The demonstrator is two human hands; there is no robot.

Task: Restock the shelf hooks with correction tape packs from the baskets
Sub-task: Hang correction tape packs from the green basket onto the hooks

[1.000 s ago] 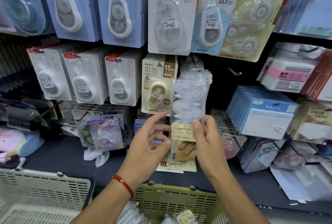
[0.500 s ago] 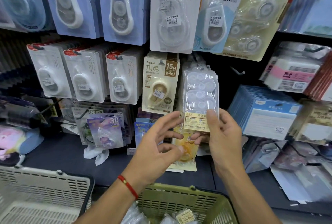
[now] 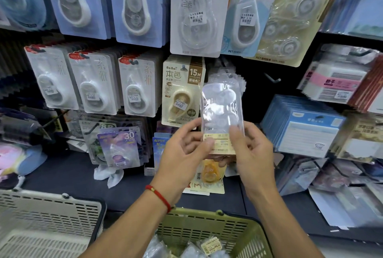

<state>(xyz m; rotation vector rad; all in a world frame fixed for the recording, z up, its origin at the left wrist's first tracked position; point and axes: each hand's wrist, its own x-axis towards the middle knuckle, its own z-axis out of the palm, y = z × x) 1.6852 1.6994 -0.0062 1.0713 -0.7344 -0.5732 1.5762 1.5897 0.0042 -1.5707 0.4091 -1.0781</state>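
A clear, light, probably slippery correction tape pack (image 3: 221, 110) is pinched at its label end between left hand (image 3: 182, 154) and right hand (image 3: 251, 154) fingers (image 3: 235, 133).

A clear pack (image 3: 221, 110) with a yellow label, an olive-green slotted basket (image 3: 209, 228), a grey-white one (image 3: 47, 212), a red wrist cord (image 3: 159, 195).

Stationery shop aisle, display wall of hooks hung with rows of blister-carded correction tape packs (image 3: 95, 83), price stickers (image 3: 196, 17) on the cards, stacked blue notepads (image 3: 302, 125), green shopping basket (image 3: 211, 230) and white shopping basket (image 3: 47, 216) below
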